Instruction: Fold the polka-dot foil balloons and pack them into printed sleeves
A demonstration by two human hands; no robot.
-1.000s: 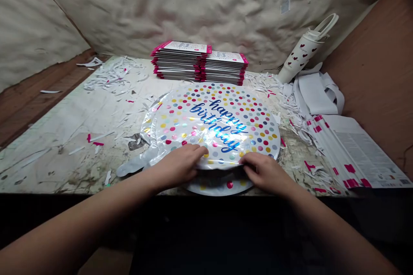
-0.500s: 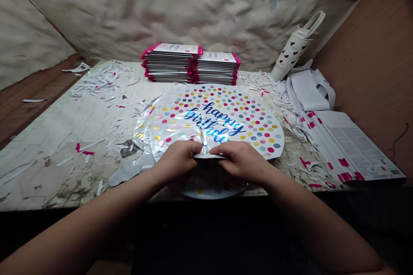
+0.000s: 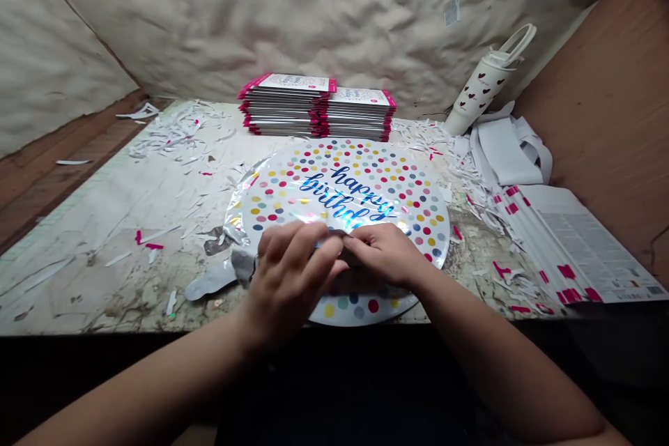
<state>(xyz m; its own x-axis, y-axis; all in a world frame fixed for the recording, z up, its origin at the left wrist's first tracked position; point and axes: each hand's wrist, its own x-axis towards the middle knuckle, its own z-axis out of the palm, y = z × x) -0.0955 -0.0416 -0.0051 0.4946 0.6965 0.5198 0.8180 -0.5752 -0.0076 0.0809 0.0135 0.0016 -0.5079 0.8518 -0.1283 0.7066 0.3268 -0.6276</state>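
Observation:
A flat, uninflated foil balloon [image 3: 355,153] lies in front of me, white with coloured dots and blue "happy birthday" lettering. My right hand [image 3: 384,251] pinches a raised fold near its front edge between thumb and fingers. Beside it, my left hand [image 3: 297,265] has its back turned up and its fingers curled over the same fold, close to the right fingertips. Both hands cover the lower lettering. A silver foil tail [image 3: 212,283] sticks out to the left, partly behind my left hand. More clear, shiny foil shows along the left edge.
Two adjoining stacks of pink-edged packets [image 3: 318,108] stand at the back. A white tumbler [image 3: 478,90] leans at the back right, near rolled white strips [image 3: 512,150] and printed card sheets [image 3: 596,244]. Paper scraps [image 3: 172,129] litter the worn tabletop [image 3: 94,223].
My left hand has turned over from a thumb pinch to curled fingers. The right hand still pinches the fold. The whole view has shifted slightly.

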